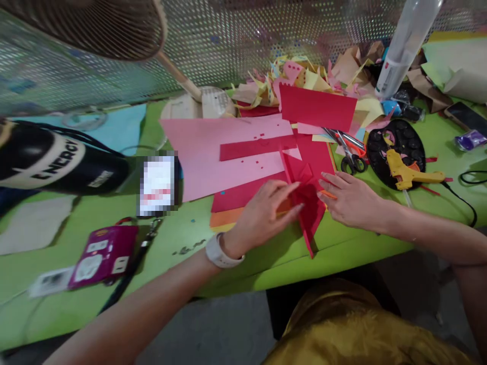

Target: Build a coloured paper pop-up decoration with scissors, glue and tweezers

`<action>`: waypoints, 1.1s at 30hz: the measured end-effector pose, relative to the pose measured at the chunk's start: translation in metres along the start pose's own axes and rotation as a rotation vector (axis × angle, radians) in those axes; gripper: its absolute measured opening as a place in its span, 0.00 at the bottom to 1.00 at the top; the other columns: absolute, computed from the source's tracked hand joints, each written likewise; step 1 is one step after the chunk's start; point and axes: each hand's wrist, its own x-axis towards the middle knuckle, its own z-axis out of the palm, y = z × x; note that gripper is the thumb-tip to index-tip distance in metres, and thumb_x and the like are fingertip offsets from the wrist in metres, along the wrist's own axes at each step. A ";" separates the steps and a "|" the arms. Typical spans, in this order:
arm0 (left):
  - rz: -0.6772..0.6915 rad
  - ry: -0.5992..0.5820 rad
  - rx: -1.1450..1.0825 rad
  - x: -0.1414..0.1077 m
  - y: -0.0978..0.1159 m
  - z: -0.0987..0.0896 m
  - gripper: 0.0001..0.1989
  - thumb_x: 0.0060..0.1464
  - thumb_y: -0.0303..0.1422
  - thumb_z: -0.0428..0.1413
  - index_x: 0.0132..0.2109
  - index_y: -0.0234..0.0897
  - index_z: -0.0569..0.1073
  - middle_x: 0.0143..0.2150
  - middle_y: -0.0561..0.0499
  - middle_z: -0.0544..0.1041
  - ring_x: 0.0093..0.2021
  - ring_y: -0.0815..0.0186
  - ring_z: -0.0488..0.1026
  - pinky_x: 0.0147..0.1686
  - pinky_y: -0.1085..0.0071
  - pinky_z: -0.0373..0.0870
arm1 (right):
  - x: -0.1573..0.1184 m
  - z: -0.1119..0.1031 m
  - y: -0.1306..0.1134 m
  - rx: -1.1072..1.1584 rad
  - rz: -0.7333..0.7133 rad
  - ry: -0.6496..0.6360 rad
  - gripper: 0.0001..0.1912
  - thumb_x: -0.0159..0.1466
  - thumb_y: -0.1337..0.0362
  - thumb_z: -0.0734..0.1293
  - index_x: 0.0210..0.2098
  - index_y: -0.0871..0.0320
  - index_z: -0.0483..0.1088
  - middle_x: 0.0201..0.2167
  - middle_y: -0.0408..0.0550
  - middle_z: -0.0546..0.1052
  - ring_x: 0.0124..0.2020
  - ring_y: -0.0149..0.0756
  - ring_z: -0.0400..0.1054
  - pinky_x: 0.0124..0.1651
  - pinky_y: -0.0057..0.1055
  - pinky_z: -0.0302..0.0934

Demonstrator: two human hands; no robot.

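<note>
A piece of folded red paper (310, 223) stands partly upright near the front of the green table. My left hand (264, 215) reaches its left side, with stretched, parted fingers against the raised edge. At its right edge lies my right hand (350, 202), fingers extended and fairly flat. Something orange (327, 194) shows beneath those fingers; its kind is unclear. Under and behind the folded piece are more red sheets (247, 191), an orange sheet (222, 219) and a large pink sheet (201, 152) bearing a red strip (254, 148).
Scissors (352, 159), a yellow glue gun (411, 172) and a black palette (384, 137) lie to the right. Paper scraps (304, 76) pile up behind, beside a clear bottle (405, 50). Leftward are a phone (158, 185), a purple pouch (106, 253), a black bottle (68, 159) and a fan (114, 30).
</note>
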 end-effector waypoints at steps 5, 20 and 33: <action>-0.395 -0.268 -0.180 0.030 -0.003 -0.018 0.24 0.60 0.49 0.48 0.26 0.36 0.72 0.22 0.49 0.72 0.23 0.66 0.68 0.26 0.70 0.63 | 0.001 0.001 -0.001 0.005 0.008 -0.021 0.19 0.67 0.65 0.61 0.53 0.68 0.72 0.55 0.63 0.73 0.60 0.51 0.63 0.59 0.47 0.58; -0.642 -0.688 -0.579 0.061 -0.012 -0.008 0.28 0.45 0.57 0.60 0.16 0.35 0.73 0.15 0.47 0.73 0.18 0.67 0.70 0.22 0.73 0.65 | 0.003 0.010 -0.002 -0.049 -0.001 0.019 0.20 0.67 0.64 0.61 0.53 0.70 0.72 0.56 0.65 0.72 0.57 0.52 0.66 0.55 0.46 0.59; -0.661 -0.675 -0.633 0.061 -0.023 -0.009 0.24 0.43 0.52 0.64 0.18 0.35 0.75 0.15 0.48 0.73 0.18 0.70 0.68 0.20 0.75 0.61 | 0.005 0.008 0.000 -0.052 0.012 -0.045 0.21 0.68 0.63 0.60 0.55 0.67 0.71 0.57 0.63 0.72 0.59 0.51 0.65 0.57 0.46 0.59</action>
